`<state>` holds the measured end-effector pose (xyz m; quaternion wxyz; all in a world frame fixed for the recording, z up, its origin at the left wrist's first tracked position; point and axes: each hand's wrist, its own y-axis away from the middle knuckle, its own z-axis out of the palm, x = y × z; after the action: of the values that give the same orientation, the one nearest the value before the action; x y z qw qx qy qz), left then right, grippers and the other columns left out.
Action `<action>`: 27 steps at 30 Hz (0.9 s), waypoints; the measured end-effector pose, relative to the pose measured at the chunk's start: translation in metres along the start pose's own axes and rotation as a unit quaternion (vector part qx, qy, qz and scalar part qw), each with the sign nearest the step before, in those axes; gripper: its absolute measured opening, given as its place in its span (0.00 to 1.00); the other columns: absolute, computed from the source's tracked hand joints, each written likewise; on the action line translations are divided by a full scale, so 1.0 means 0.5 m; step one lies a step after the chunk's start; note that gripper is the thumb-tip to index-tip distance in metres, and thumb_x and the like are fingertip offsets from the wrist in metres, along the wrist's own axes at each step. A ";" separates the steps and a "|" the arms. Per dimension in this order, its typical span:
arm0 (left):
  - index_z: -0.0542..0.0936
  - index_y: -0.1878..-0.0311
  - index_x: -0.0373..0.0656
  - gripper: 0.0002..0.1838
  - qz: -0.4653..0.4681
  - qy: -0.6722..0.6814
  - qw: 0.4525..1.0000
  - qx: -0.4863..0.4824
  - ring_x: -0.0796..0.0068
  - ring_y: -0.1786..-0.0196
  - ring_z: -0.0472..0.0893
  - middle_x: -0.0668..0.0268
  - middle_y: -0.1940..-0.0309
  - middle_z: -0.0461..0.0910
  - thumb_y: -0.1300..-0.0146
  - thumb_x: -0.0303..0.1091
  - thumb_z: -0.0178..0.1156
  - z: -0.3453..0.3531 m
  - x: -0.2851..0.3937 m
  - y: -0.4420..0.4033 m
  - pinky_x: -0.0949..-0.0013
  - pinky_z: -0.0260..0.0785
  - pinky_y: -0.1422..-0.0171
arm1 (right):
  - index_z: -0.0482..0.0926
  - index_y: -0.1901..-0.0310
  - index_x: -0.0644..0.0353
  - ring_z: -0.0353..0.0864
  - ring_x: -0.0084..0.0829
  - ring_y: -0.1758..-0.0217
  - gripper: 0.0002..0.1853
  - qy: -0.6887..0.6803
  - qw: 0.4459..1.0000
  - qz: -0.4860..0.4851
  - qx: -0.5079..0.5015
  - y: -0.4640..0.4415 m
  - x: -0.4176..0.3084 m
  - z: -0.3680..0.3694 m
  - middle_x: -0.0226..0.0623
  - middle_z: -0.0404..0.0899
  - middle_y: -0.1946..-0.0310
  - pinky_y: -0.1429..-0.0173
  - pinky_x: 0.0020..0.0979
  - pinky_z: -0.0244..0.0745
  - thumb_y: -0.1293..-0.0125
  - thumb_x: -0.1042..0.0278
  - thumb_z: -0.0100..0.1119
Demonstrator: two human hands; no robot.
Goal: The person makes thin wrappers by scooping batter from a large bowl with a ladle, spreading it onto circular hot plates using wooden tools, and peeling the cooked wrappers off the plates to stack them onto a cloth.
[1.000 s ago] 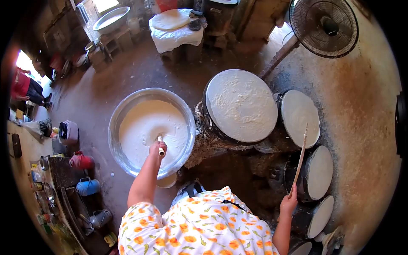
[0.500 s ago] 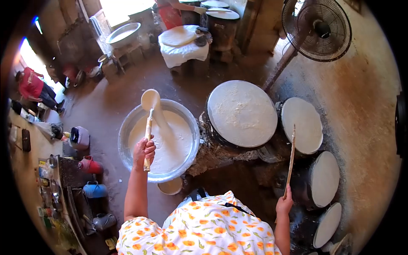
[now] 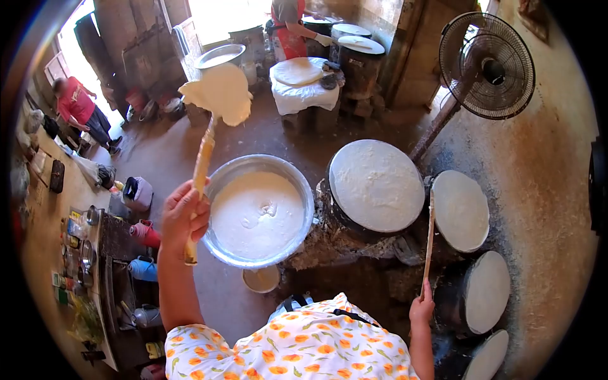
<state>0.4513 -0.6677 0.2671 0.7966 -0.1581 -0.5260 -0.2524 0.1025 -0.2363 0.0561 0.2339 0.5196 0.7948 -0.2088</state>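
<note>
My left hand [image 3: 185,214] is wrapped round the pale handle of a ladle [image 3: 205,149], raised high. White batter [image 3: 221,94] fills and spreads over the ladle's head. Below and to the right stands a wide metal basin [image 3: 263,163] of the same white liquid, its surface rippled near the middle. My right hand [image 3: 422,309] grips a long, thin wooden stick [image 3: 430,244], pointing forward. Its tip is by the edge of a round, white-topped pot [image 3: 461,212]. A larger white round top [image 3: 377,187] lies between that pot and the basin.
More round-topped pots [image 3: 486,294] line the right side. A standing fan [image 3: 486,66] is at the back right. One person [image 3: 291,38] works at the back; another person [image 3: 82,111] stands at far left. A counter [image 3: 107,285] with jugs is at left, and a small bowl [image 3: 261,278] below the basin.
My left hand has lifted the ladle up and to the left, away from the basin; the stream pouring from it has ended. My right hand still holds the stick. The view has tilted up slightly.
</note>
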 end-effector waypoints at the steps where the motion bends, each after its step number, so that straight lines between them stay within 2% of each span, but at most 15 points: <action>1: 0.71 0.49 0.37 0.13 -0.026 -0.026 0.999 0.018 0.88 0.86 0.63 0.71 0.79 0.67 0.29 0.36 0.48 -0.005 -0.021 0.003 0.82 0.59 0.87 | 0.70 0.37 0.47 0.78 0.52 0.50 0.33 0.003 1.000 0.001 0.000 0.000 0.002 0.001 0.52 0.78 0.52 0.51 0.40 0.74 0.45 0.85 0.46; 2: 0.71 0.52 0.38 0.11 -0.079 -0.059 0.992 0.074 0.87 0.86 0.64 0.71 0.79 0.67 0.30 0.35 0.49 -0.017 -0.062 0.004 0.82 0.58 0.87 | 0.70 0.37 0.48 0.78 0.52 0.51 0.32 -0.001 1.000 -0.018 -0.003 -0.001 0.008 0.009 0.52 0.78 0.52 0.51 0.40 0.74 0.45 0.85 0.46; 4: 0.70 0.54 0.36 0.10 -0.161 -0.009 0.983 0.088 0.87 0.85 0.63 0.71 0.79 0.67 0.32 0.33 0.49 -0.060 -0.162 0.003 0.83 0.57 0.87 | 0.71 0.38 0.50 0.78 0.50 0.49 0.31 -0.008 0.999 -0.030 -0.012 0.001 0.018 0.022 0.50 0.78 0.50 0.49 0.39 0.74 0.45 0.85 0.46; 6: 0.66 0.56 0.33 0.08 -0.338 0.185 0.910 0.154 0.88 0.85 0.59 0.73 0.80 0.62 0.35 0.27 0.43 -0.080 -0.219 -0.005 0.84 0.54 0.87 | 0.71 0.38 0.51 0.78 0.48 0.48 0.31 -0.015 0.999 -0.028 -0.027 0.007 0.010 0.024 0.49 0.77 0.48 0.48 0.38 0.74 0.45 0.85 0.46; 7: 0.65 0.56 0.34 0.08 -0.375 0.209 0.885 0.178 0.89 0.85 0.57 0.74 0.80 0.59 0.35 0.27 0.42 -0.083 -0.241 -0.001 0.84 0.53 0.87 | 0.71 0.38 0.52 0.77 0.47 0.46 0.31 -0.024 0.999 -0.029 -0.039 0.010 0.007 0.024 0.49 0.77 0.47 0.46 0.36 0.73 0.45 0.85 0.46; 10: 0.67 0.55 0.33 0.09 -0.401 0.174 0.889 0.137 0.89 0.85 0.58 0.72 0.80 0.62 0.35 0.27 0.43 -0.074 -0.259 0.012 0.84 0.53 0.87 | 0.71 0.38 0.53 0.77 0.46 0.44 0.31 -0.025 0.998 -0.048 -0.030 0.025 -0.006 0.023 0.48 0.76 0.46 0.44 0.35 0.73 0.46 0.85 0.45; 12: 0.69 0.55 0.34 0.09 -0.329 0.000 0.940 0.087 0.88 0.86 0.60 0.71 0.80 0.64 0.34 0.28 0.44 0.003 -0.208 0.019 0.84 0.53 0.87 | 0.72 0.39 0.51 0.77 0.46 0.46 0.31 -0.038 0.998 -0.041 -0.025 0.039 -0.020 0.020 0.48 0.77 0.48 0.45 0.36 0.74 0.47 0.85 0.46; 15: 0.72 0.55 0.35 0.09 -0.313 -0.046 0.949 0.003 0.88 0.86 0.61 0.70 0.80 0.66 0.33 0.29 0.46 0.090 -0.170 -0.015 0.83 0.53 0.87 | 0.73 0.40 0.50 0.79 0.47 0.49 0.31 -0.064 0.997 -0.053 -0.006 0.068 -0.031 0.016 0.47 0.78 0.50 0.48 0.37 0.75 0.48 0.84 0.48; 16: 0.70 0.58 0.38 0.06 -0.328 -0.054 0.942 -0.037 0.85 0.86 0.62 0.69 0.79 0.66 0.33 0.29 0.47 0.109 -0.173 -0.038 0.78 0.54 0.88 | 0.74 0.41 0.48 0.80 0.47 0.53 0.31 -0.056 0.996 -0.070 0.020 0.082 -0.039 0.012 0.47 0.79 0.52 0.51 0.38 0.76 0.49 0.83 0.49; 17: 0.70 0.58 0.38 0.06 -0.339 -0.064 0.936 -0.069 0.85 0.86 0.62 0.69 0.79 0.66 0.33 0.29 0.47 0.141 -0.176 -0.057 0.78 0.54 0.88 | 0.75 0.41 0.45 0.80 0.46 0.61 0.32 -0.046 0.995 -0.079 0.048 0.097 -0.045 0.009 0.44 0.81 0.61 0.57 0.38 0.77 0.50 0.82 0.51; 19: 0.70 0.60 0.39 0.05 -0.330 -0.114 0.926 -0.146 0.85 0.86 0.62 0.69 0.79 0.67 0.32 0.30 0.47 0.228 -0.188 -0.086 0.77 0.55 0.88 | 0.76 0.42 0.53 0.79 0.40 0.69 0.30 0.001 0.996 -0.073 0.051 0.139 -0.059 -0.016 0.43 0.80 0.66 0.64 0.32 0.74 0.50 0.85 0.52; 20: 0.69 0.62 0.41 0.05 -0.333 -0.138 0.916 -0.176 0.85 0.86 0.62 0.69 0.79 0.67 0.31 0.31 0.47 0.273 -0.197 -0.097 0.77 0.54 0.88 | 0.77 0.43 0.51 0.75 0.42 0.74 0.30 0.007 0.994 -0.078 0.080 0.159 -0.080 -0.035 0.42 0.75 0.73 0.68 0.35 0.72 0.52 0.84 0.54; 21: 0.69 0.63 0.41 0.05 -0.336 -0.154 0.904 -0.215 0.85 0.86 0.62 0.69 0.79 0.67 0.31 0.31 0.47 0.318 -0.216 -0.104 0.77 0.55 0.88 | 0.75 0.41 0.39 0.75 0.43 0.74 0.33 0.013 0.996 -0.034 0.081 0.185 -0.075 -0.045 0.38 0.71 0.76 0.69 0.41 0.74 0.51 0.79 0.56; 24: 0.69 0.65 0.41 0.07 -0.335 -0.182 0.857 -0.346 0.84 0.86 0.63 0.70 0.79 0.67 0.31 0.31 0.47 0.471 -0.268 -0.089 0.77 0.56 0.88 | 0.74 0.41 0.36 0.75 0.38 0.75 0.32 0.079 0.990 0.011 0.118 0.267 -0.059 -0.096 0.34 0.71 0.77 0.70 0.38 0.74 0.50 0.78 0.58; 27: 0.68 0.67 0.41 0.08 -0.314 -0.234 0.802 -0.451 0.84 0.86 0.64 0.70 0.79 0.67 0.31 0.31 0.46 0.628 -0.315 -0.023 0.77 0.58 0.88 | 0.73 0.40 0.36 0.75 0.37 0.76 0.32 0.074 0.978 0.083 0.174 0.350 -0.032 -0.147 0.34 0.70 0.77 0.71 0.37 0.73 0.48 0.76 0.58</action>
<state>0.1564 -0.4777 0.2466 0.3647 -0.3803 -0.5442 -0.6528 0.2583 -0.1402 0.1091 0.0966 0.6306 0.7154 -0.2849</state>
